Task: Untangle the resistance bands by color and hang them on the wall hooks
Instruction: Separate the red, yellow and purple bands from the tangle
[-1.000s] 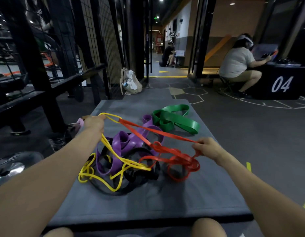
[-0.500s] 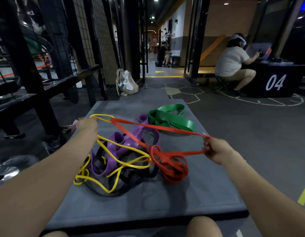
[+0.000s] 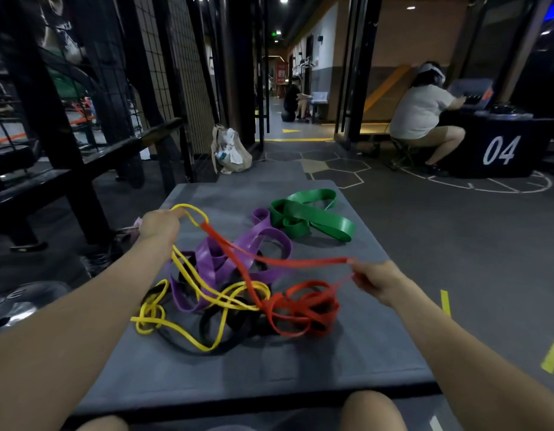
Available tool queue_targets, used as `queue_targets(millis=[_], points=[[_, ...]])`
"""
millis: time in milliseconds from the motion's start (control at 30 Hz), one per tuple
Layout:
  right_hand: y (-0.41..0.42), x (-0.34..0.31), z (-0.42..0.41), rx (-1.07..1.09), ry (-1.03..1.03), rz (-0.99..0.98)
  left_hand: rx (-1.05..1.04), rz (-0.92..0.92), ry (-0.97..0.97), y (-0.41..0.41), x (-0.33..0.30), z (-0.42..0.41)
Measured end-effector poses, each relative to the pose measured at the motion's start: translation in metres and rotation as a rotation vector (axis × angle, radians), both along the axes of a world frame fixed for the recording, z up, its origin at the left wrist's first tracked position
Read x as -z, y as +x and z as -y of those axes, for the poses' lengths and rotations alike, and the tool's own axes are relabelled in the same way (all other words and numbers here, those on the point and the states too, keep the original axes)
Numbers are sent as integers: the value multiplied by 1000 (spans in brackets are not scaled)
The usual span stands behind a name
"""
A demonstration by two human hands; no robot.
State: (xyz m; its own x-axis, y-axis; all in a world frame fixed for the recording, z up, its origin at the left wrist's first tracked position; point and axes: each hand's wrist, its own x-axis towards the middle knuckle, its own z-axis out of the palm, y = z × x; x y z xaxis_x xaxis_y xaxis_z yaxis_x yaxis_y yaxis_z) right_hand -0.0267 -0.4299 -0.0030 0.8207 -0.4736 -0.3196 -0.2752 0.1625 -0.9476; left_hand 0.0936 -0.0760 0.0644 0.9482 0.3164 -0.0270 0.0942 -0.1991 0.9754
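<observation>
My left hand (image 3: 159, 225) pinches the thin yellow rubber band (image 3: 188, 309) at its top loop, where the flat orange-red rubber band (image 3: 300, 309) crosses it. My right hand (image 3: 376, 283) pinches a pulled strand of the orange-red band. Both bands lie in one pile on the grey padded mat (image 3: 269, 368), mixed with a wide purple band (image 3: 226, 259) and a black band (image 3: 226, 325). The wide green band (image 3: 313, 217) lies apart, behind the pile. I think the bands are light, soft and stretchy, so they may snap back. A free loop looks best to hold.
</observation>
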Motion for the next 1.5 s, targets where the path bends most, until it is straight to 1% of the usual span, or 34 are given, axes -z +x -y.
queue_targets(millis=[33, 67, 100, 133, 167, 200, 267, 300, 333, 367, 400, 467, 567, 733, 833, 900, 1000, 1033, 1067, 1200, 1267, 1300, 1367, 1400, 1467, 1500], points=[[5, -5, -3, 94, 197, 112, 13, 8, -36, 0, 1, 0], [12, -11, -6, 141, 314, 208, 8, 21, -46, 0, 1, -1], [16, -15, -8, 133, 343, 278, 11, 38, -68, -3, 0, 0], [21, -15, -11, 87, 279, 288, 26, 23, -76, -3, 1, 1], [19, -14, -17, 24, 85, 235, 58, 11, -95, -4, 2, 5], [20, -8, -24, -73, -178, 167, 94, 14, -95, -5, 3, 9], [15, 9, -42, -372, -694, 44, 156, 20, -72, -10, 9, 17], [12, 19, -52, -534, -881, -22, 180, 20, -60, -11, 13, 20], [10, 32, -60, -659, -1022, -89, 193, 28, -53, -12, 16, 22], [8, 42, -66, -719, -1118, -154, 205, 32, -64, -14, 19, 24], [6, 51, -67, -717, -1162, -207, 207, 33, -83, -16, 20, 25], [3, 61, -64, -651, -1190, -245, 217, 29, -124, -21, 19, 26], [-1, 63, -55, -611, -1271, -275, 211, 29, -157, -25, 15, 26], [-9, 52, -36, -739, -1287, -207, 178, 31, -197, -23, 14, 23], [-12, 31, -17, -663, -1136, -127, 181, 38, -195, -21, 15, 22], [-13, 7, -7, -598, -1040, -112, 189, 50, -198, -22, 14, 25], [-13, -29, 2, -598, -851, -83, 233, 64, -227, -23, 9, 34], [-12, -38, 3, -609, -829, -75, 254, 70, -234, -24, 7, 37], [-10, -46, 3, -619, -854, -71, 275, 76, -239, -24, 6, 39], [6, -78, -8, -643, -1097, -78, 334, 90, -228, -27, 1, 42], [17, -91, -16, -606, -1137, -85, 361, 92, -229, -28, -1, 43], [24, -95, -20, -571, -1121, -87, 373, 95, -234, -29, -2, 43], [40, -96, -29, -491, -996, -89, 390, 100, -241, -30, -4, 45], [46, -95, -34, -442, -880, -71, 394, 102, -246, -30, -4, 46], [59, -89, -46, -311, -570, -27, 402, 106, -258, -30, -3, 47], [67, -83, -52, -245, -447, -6, 404, 106, -263, -30, -2, 46]])
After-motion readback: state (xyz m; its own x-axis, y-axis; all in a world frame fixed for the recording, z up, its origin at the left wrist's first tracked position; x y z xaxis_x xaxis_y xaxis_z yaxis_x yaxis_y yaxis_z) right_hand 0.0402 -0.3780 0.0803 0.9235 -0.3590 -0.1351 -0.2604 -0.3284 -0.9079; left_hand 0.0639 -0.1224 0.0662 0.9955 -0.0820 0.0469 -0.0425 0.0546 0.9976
